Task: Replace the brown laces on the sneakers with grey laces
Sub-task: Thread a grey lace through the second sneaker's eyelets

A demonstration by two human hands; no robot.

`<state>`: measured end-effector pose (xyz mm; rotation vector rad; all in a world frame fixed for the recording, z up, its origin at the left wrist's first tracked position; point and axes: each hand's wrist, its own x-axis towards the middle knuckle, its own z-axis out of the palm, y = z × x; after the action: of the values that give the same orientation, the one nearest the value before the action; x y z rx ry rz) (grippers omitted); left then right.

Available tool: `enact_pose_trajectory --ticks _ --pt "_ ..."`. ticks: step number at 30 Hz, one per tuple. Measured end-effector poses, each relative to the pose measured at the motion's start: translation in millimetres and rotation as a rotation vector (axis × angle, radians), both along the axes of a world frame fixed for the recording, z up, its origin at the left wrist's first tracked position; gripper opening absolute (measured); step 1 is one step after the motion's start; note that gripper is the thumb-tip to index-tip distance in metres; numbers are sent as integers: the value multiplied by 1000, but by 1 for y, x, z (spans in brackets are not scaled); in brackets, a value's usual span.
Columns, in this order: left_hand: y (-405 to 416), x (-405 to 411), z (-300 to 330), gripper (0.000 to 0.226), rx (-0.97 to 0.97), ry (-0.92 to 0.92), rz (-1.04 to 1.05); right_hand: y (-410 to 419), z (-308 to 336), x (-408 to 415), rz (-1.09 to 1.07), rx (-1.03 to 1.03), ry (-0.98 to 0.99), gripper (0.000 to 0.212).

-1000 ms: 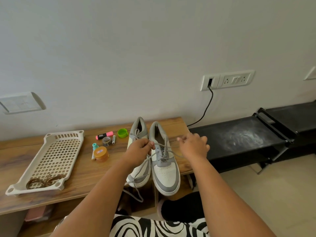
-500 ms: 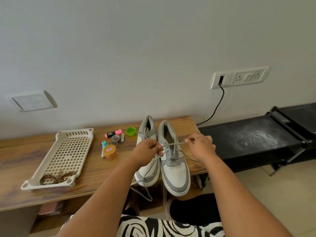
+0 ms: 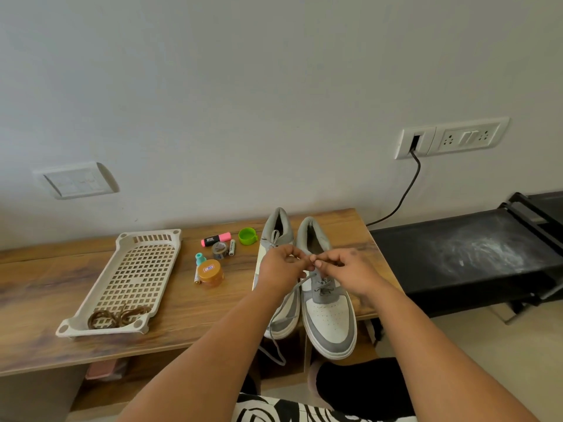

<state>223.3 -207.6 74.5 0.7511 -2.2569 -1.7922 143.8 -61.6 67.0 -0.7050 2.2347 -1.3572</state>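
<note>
I am pinching one end of the grey lace [image 3: 307, 277] in my left hand [image 3: 281, 268], fingers curled round it, and my right hand [image 3: 345, 268] is pinching the other end, the two hands meeting fingertip to fingertip above the tongue of the right sneaker [image 3: 327, 312]. I am judging that I am tying off this lace. It is running crossed through the eyelets below my hands, and a loose length is trailing off the near edge of the worktop [image 3: 182, 312]. The left sneaker [image 3: 275, 239], touching its partner, is showing grey lace near the collar too. The brown laces [image 3: 117, 316] are lying coiled in the near end of the perforated tray [image 3: 134, 269], well to the left. So the swap is looking nearly done, with only the knot remaining.
</note>
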Motion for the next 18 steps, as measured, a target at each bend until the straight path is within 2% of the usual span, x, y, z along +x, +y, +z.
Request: enact_pose_trajectory --ticks 3,4,5,8,9,11,13,15,18 --pt "2 -6 0 17 145 21 34 2 -4 -7 -90 67 83 11" --pt "2 -8 -1 17 133 18 38 3 -4 -9 -135 100 131 11" --pt "-1 -9 -4 21 35 -1 18 5 -4 -10 -171 141 196 12" --pt "-5 -11 -12 51 -529 -101 -255 9 -1 -12 -191 219 336 10" --pt "-3 -11 -14 59 -655 -137 -346 8 -1 -12 -172 227 350 9" --pt "0 -11 -17 60 -765 -184 -455 7 -2 -10 -126 245 376 9" --pt "2 -12 -18 49 -812 -179 -486 4 -6 -9 -105 256 414 10" --pt "1 -13 -17 38 -779 -136 -431 2 -9 -8 -101 279 449 11" --pt "-2 -17 -17 37 -757 -89 -356 -2 -10 -7 -103 338 477 15"
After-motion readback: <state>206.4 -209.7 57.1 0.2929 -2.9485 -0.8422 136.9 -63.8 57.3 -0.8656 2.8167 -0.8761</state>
